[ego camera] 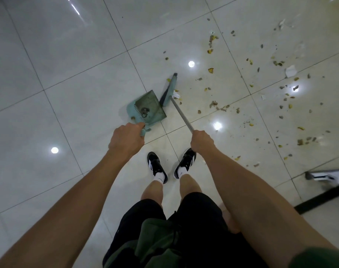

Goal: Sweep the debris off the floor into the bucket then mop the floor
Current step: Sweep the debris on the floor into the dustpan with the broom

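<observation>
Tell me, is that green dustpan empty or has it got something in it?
Not empty: the dustpan holds a small clump of debris near its comb teeth, while most litter still lies on the floor.

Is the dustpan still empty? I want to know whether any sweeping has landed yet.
No: a small clump of dark debris already lies inside the dustpan, near its comb teeth, while the left hand grips its handle.

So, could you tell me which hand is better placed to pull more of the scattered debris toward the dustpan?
Probably the right hand: it grips the broom handle, and the debris lies on its side. The left hand holds the dustpan.
</observation>
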The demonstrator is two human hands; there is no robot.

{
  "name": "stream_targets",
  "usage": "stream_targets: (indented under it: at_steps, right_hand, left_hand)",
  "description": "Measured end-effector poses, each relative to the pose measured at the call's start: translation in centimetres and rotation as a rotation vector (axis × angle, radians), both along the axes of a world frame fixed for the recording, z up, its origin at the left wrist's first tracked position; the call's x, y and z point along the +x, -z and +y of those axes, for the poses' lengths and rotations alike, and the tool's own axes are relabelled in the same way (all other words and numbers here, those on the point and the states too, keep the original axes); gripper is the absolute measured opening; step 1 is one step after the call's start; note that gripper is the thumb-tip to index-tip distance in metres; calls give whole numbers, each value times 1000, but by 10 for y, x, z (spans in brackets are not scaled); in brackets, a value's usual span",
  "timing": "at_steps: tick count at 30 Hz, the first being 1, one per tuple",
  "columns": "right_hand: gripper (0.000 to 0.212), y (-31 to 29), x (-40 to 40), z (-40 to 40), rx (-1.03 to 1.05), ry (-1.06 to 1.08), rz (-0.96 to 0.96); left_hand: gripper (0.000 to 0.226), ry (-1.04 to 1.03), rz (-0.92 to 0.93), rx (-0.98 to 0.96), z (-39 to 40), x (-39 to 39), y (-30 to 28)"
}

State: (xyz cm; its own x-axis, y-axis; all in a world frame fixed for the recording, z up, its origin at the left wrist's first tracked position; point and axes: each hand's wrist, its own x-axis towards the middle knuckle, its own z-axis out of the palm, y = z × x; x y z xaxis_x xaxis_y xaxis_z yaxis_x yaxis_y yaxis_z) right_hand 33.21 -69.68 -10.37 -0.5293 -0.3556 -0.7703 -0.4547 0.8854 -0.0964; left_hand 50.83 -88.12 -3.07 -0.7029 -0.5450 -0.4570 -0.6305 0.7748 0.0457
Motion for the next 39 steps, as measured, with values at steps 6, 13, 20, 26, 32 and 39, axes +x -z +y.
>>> stream_targets:
  at_steps: [6,13,20,26,32,39]
  right_hand:
    - [26,-7,-16,45,50,-13,79]
    - [25,-24,-27,79,28,120,113]
    - [28,-33,-37,80,-62,199,72]
    - [27,-35,-49,33,-120,126,98]
    - [21,-30,-61,-51,-166,97,113]
    - [22,-9,-72,-175,-166,133,57]
  left_hand:
    - [27,46,-42,-24,4,-25,-12]
    - [27,104,-67,4,11,-49,-28]
    - [35,99,-55,-1,6,-73,-38]
    - [33,56,-36,-30,-24,-83,-39]
    - [35,38,-16,-31,-102,-91,-37]
    - [28,35,-48,-14,-237,-98,-25]
